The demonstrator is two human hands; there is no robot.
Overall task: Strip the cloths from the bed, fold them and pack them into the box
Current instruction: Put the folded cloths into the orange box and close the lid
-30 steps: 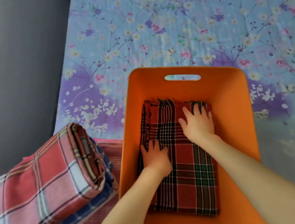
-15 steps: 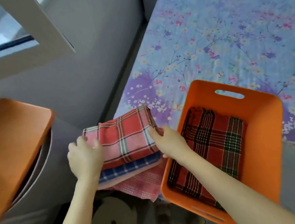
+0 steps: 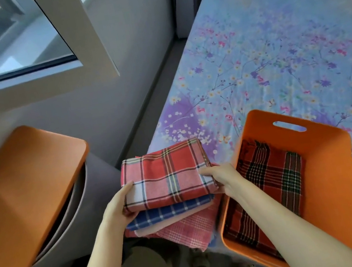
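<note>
Grip: left hand [image 3: 117, 208] and right hand [image 3: 221, 178] pinch opposite ends of the folded red plaid cloth [image 3: 166, 177], so its folds hold square | it tops a pile [image 3: 168, 213] just left of the orange box [image 3: 333, 176] | dark plaid cloth [image 3: 271, 175] already lies inside the box, so this one likely goes in next

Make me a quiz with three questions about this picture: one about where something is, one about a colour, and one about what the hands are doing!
1. Where is the dark checked cloth?
A on the floor; B in the orange box; C on the windowsill.
2. What colour is the cloth right under the red cloth?
A green; B yellow; C blue.
3. What are the left hand and right hand doing?
A gripping the red cloth; B hanging empty; C lifting the box.
Answers: 1 B, it lies flat inside the box. 2 C, the blue checked cloth shows just beneath. 3 A, a thumb lies on top at each end.
</note>
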